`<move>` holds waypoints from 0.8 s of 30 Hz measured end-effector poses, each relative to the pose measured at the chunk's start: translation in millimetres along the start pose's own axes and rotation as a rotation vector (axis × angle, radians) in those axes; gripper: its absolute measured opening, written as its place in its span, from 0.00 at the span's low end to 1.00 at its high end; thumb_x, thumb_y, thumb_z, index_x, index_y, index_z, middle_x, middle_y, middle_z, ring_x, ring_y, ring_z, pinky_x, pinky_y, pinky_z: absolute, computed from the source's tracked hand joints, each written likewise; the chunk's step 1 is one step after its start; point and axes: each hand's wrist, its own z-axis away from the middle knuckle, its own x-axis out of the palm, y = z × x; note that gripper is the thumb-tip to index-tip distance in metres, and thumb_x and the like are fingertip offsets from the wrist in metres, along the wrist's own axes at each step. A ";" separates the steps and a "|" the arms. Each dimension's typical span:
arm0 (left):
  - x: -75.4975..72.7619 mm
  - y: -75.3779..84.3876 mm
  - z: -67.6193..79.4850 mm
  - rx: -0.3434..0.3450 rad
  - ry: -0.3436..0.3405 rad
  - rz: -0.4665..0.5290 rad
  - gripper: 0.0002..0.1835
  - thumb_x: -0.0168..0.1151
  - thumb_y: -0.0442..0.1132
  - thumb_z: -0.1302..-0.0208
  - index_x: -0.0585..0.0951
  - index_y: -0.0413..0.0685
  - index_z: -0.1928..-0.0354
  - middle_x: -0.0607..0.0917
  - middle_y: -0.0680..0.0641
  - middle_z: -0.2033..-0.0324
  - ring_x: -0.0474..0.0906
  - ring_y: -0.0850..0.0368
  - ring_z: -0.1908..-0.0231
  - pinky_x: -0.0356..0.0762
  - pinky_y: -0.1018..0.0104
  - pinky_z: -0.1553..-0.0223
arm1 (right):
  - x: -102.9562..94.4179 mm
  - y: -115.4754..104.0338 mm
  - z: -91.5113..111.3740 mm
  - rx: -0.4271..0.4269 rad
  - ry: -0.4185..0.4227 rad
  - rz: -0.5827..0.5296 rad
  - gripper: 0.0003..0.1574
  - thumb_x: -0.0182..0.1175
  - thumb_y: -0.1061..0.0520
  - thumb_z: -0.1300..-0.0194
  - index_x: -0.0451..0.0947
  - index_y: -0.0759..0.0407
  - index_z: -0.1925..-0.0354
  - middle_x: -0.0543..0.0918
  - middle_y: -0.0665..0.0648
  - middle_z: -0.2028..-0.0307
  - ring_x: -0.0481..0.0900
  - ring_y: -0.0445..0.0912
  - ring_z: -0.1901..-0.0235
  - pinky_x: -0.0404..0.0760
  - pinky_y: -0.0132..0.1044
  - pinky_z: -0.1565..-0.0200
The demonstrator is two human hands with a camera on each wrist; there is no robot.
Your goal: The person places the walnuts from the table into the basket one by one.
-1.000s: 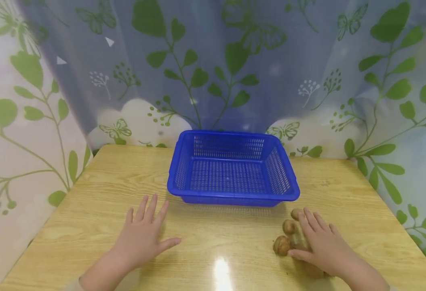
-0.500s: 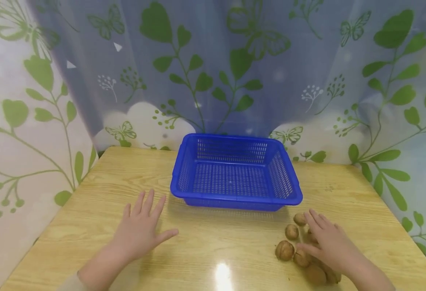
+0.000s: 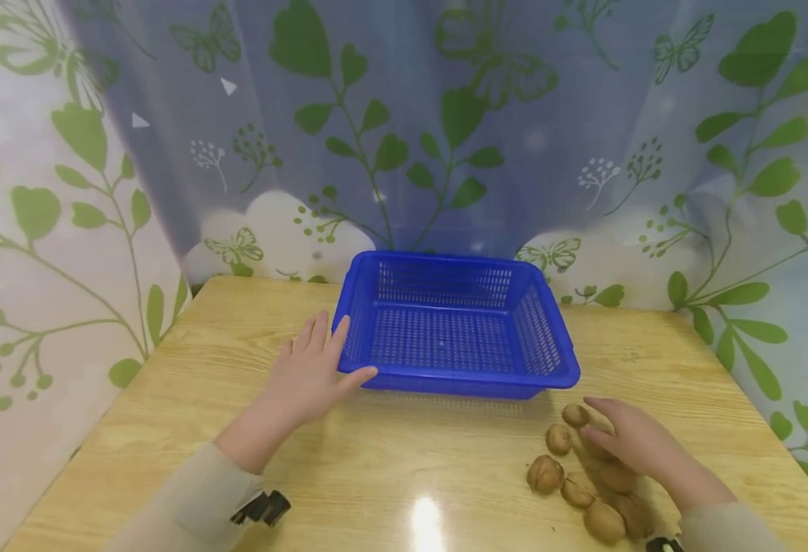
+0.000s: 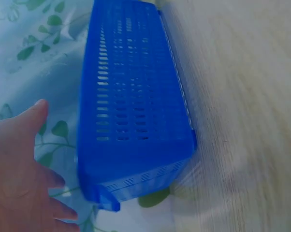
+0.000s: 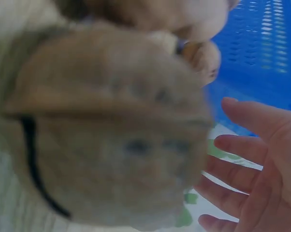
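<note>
Brown, ridged, round walnuts (image 3: 579, 489) lie clustered lower right on the pale wood-grain table (image 3: 376, 475). Likely light, hard, prone to roll; pinch across the sides. Blue perforated plastic basket (image 3: 459, 376), mid-frame, looks light, slightly flexible; grip by rim. Left hand (image 3: 305, 379) spread at its lower-left corner, contact unclear. Right hand (image 3: 642, 441) loosely spread over the walnuts' upper-right edge, pinching nothing.

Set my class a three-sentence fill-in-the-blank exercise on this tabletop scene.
The round brown walnuts lie nearest the person's ____ hand.
The number of walnuts visible inside the blue rectangular plastic basket is ____.
Leaves printed on the blue-and-white curtain are coloured ____.

Missing words, in order: right; zero; green.
</note>
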 end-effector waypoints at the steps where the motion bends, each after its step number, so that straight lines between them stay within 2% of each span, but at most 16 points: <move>1: 1.1 1.7 -5.4 -0.008 -0.009 0.010 0.51 0.38 0.75 0.42 0.46 0.49 0.27 0.41 0.36 0.29 0.36 0.39 0.31 0.42 0.35 0.38 | 0.7 2.2 -2.9 0.004 -0.014 -0.001 0.32 0.62 0.55 0.39 0.69 0.76 0.44 0.75 0.74 0.50 0.72 0.69 0.50 0.69 0.61 0.51; 6: 5.7 8.2 -24.2 -0.034 -0.066 0.037 0.53 0.35 0.78 0.45 0.43 0.52 0.26 0.39 0.36 0.29 0.32 0.40 0.30 0.40 0.36 0.37 | 5.0 9.9 -14.7 0.006 -0.053 0.003 0.28 0.62 0.58 0.41 0.72 0.76 0.48 0.79 0.73 0.55 0.75 0.68 0.54 0.72 0.60 0.53; 12: 8.6 9.9 -30.0 -0.050 -0.105 0.018 0.51 0.36 0.76 0.43 0.43 0.53 0.26 0.39 0.36 0.29 0.30 0.41 0.30 0.40 0.36 0.37 | 10.9 14.6 -23.1 -0.023 -0.047 0.012 0.22 0.63 0.60 0.44 0.76 0.75 0.54 0.83 0.64 0.65 0.81 0.60 0.63 0.77 0.54 0.60; 24: 19.4 3.7 -30.1 -0.009 -0.059 0.050 0.48 0.38 0.74 0.41 0.51 0.51 0.27 0.41 0.33 0.30 0.36 0.37 0.31 0.47 0.37 0.38 | 11.6 11.6 -31.9 -0.003 -0.077 0.008 0.20 0.63 0.62 0.44 0.76 0.74 0.54 0.83 0.64 0.64 0.80 0.60 0.62 0.76 0.55 0.59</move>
